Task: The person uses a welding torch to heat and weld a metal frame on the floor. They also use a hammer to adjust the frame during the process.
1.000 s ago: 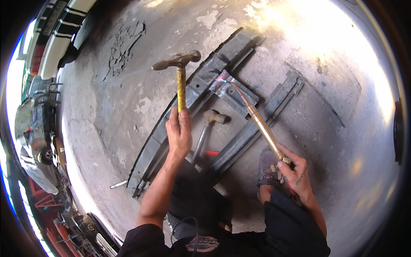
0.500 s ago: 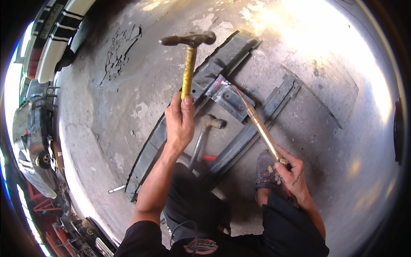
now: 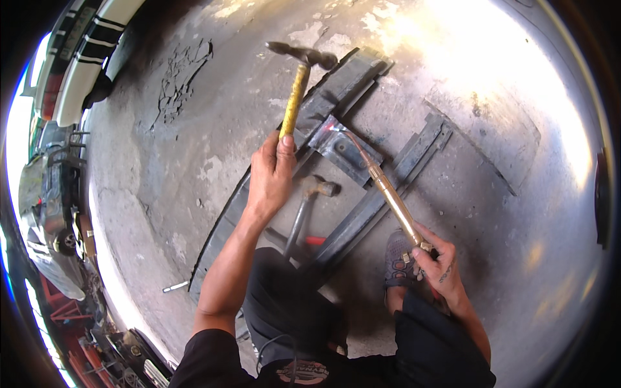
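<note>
Gripping the hammer (image 3: 295, 100), your left hand (image 3: 270, 176) closes its fingers around the yellow handle, thumb uppermost, steel head raised in the air. Your right hand (image 3: 440, 260) wraps the valve end of the brass torch (image 3: 396, 199), whose lit tip meets the bracket plate (image 3: 344, 152) of the metal frame (image 3: 323, 105); the frame lies on the concrete floor (image 3: 233, 110) before you. The hammer probably handles head-heavy and rigid; you best hold it low on the handle. The torch's smooth barrel may be slippery and its slender neck hot, so the valve end suits your grasp. The frame appears stiff and heavy; its ends, away from the flame, likely offer the safer hold.
</note>
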The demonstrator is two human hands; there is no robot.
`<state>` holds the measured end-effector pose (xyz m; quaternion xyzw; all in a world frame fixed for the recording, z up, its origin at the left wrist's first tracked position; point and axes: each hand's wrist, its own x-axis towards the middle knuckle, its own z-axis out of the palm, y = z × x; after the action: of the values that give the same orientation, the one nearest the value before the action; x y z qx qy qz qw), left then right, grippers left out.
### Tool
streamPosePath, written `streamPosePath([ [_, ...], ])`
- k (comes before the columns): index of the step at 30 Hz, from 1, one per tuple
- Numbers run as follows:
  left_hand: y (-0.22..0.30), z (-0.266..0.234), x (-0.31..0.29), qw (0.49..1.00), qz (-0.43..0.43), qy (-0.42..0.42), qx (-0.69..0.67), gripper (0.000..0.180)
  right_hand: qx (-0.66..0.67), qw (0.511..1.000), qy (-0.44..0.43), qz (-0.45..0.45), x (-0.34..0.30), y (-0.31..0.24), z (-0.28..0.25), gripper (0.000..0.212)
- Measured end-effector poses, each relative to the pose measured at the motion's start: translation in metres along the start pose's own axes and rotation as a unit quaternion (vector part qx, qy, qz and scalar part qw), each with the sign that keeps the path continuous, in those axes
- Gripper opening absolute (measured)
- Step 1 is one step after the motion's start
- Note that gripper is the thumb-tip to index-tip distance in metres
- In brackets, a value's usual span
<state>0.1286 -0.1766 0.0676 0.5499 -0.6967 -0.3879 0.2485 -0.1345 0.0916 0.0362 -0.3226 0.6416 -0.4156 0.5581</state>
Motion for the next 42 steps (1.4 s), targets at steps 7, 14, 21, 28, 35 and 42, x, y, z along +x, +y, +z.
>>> streamPosePath([
  [7, -0.118, 0.024, 0.005, 0.980, -0.042, -0.078, 0.179, 0.046, -0.001, 1.000, -0.013, -0.025, 0.001, -0.008, 0.008, 0.052],
  [14, -0.017, 0.006, 0.005, 0.994, 0.005, -0.007, 0.112, 0.055, 0.003, 1.000, -0.013, 0.010, -0.001, -0.007, 0.001, 0.053],
  [21, -0.065, 0.029, 0.003, 0.971, 0.027, 0.012, 0.236, 0.045, 0.000, 1.000, -0.013, 0.017, 0.001, -0.005, 0.001, 0.053],
  [28, -0.069, 0.023, 0.012, 0.982, -0.005, -0.030, 0.184, 0.053, -0.024, 1.000, -0.002, -0.015, -0.004, -0.007, 0.005, 0.054],
  [35, 0.004, -0.004, -0.001, 0.997, 0.060, 0.033, 0.035, 0.053, -0.010, 1.000, 0.007, -0.006, 0.001, -0.002, 0.001, 0.053],
  [42, -0.095, 0.016, -0.016, 0.971, -0.063, -0.043, 0.229, 0.051, 0.011, 0.999, -0.012, 0.027, 0.001, -0.010, 0.001, 0.054],
])
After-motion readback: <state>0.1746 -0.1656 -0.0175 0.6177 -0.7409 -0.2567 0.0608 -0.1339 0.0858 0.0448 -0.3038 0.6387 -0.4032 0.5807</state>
